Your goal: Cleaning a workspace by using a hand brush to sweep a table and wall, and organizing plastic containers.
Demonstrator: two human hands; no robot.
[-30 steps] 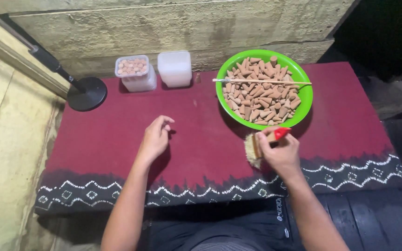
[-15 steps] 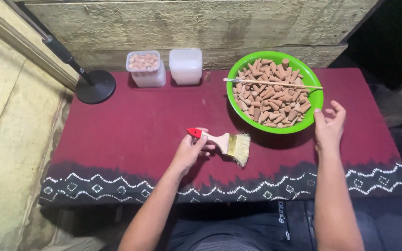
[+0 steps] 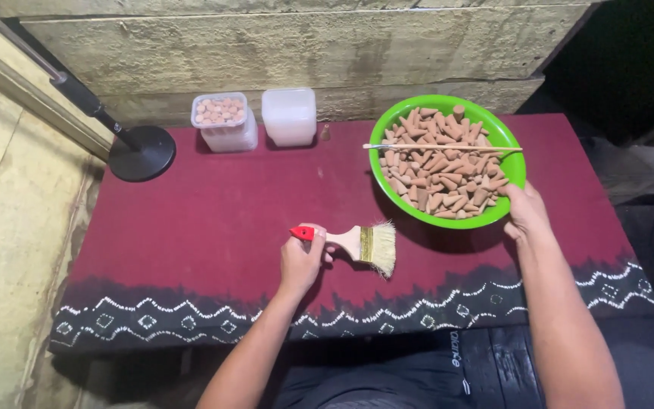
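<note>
My left hand (image 3: 301, 261) grips the red-tipped wooden handle of a flat paintbrush (image 3: 361, 242), its pale bristles pointing right and resting on the maroon cloth. My right hand (image 3: 525, 212) clasps the near right rim of a green bowl (image 3: 513, 168). The bowl is heaped with several brown cone-shaped pieces (image 3: 440, 170), and a thin stick (image 3: 442, 148) lies across its top.
The table wears a maroon cloth (image 3: 213, 220) with a dark patterned front border. At the back stand a clear tub of pinkish round pieces (image 3: 223, 121) and a white lidded tub (image 3: 289, 115). A black round stand base (image 3: 141, 151) with a slanting pole sits far left.
The brush passed from my right hand to my left and now lies lower toward the cloth. My right hand, open in the air half a second ago, has closed on the bowl's rim.
</note>
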